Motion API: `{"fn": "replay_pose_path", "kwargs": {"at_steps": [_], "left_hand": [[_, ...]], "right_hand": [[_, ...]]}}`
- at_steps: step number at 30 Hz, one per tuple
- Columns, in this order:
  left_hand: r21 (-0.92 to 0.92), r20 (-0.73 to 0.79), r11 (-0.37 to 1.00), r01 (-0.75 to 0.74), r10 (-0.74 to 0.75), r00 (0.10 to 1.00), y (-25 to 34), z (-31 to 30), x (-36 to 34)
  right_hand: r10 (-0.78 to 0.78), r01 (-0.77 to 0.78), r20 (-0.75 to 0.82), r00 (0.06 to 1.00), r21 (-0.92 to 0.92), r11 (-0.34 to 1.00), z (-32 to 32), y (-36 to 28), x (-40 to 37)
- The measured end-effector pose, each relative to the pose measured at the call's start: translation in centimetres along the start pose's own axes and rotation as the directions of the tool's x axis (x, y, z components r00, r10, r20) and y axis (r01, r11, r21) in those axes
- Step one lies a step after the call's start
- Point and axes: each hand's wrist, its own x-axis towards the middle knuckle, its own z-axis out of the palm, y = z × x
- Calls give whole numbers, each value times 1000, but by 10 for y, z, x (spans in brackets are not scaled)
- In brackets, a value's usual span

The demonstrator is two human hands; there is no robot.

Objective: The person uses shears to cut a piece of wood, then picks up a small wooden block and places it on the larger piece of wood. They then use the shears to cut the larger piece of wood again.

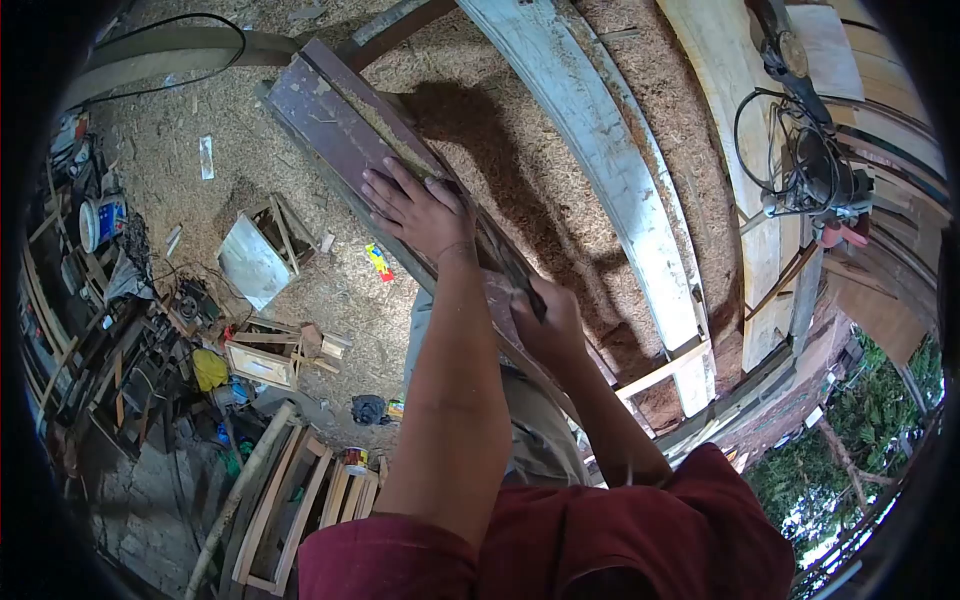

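A long maroon-painted wooden board runs diagonally in front of me, its edges worn to bare wood. My left hand lies flat on its upper face, fingers stretched out and slightly spread. Lower down, my right hand is closed around the dark handle of a long narrow tool. The tool lies along the board's right edge and points up toward my left hand. Its far end is partly hidden, and I cannot make out its exact kind.
Sawdust covers the ground. A long pale-blue board stretches along the right, beside a plank bench with a corded power tool. Left are a small wooden stool, a white bucket, scrap wood and wooden frames.
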Motion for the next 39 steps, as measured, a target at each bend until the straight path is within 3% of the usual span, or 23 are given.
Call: {"fn": "replay_pose_path", "kwargs": {"at_steps": [3,6,12,15,18,21,24,27,33,36,39], "left_hand": [[-1,8,1000,0,0,1000,0,-1,0],[8,35,1000,6,-6,999,0,-1,1],[27,20,1000,-17,17,1000,-1,-1,0],[35,55,999,1,-3,998,0,-2,0],[35,37,999,-4,3,999,0,-1,0],[17,51,1000,-4,3,999,1,-4,-1],[5,38,1000,-3,2,999,0,-3,0],[16,34,1000,-12,11,999,-1,-2,-1],[39,4,999,-29,29,1000,-2,1,-2],[13,11,1000,-23,23,1000,-3,2,-1],[26,12,999,-18,17,1000,-2,2,-1]], "right_hand": [[10,-9,-43,999,21,1000,8,9,-10],[153,-148,65,986,-83,986,-15,-3,-47],[162,-161,-47,986,20,987,14,3,8],[86,-86,-28,996,3,996,-1,-4,-22],[188,-189,50,981,17,982,-13,3,-42],[-52,64,-224,973,46,997,25,20,-10],[65,-66,-35,997,-8,998,11,10,0],[145,-145,2,989,10,989,-11,1,-40],[80,-80,-47,996,2,997,21,19,11],[-14,24,-140,990,70,997,19,35,-19],[199,-194,101,975,-53,979,-16,20,-47]]}}
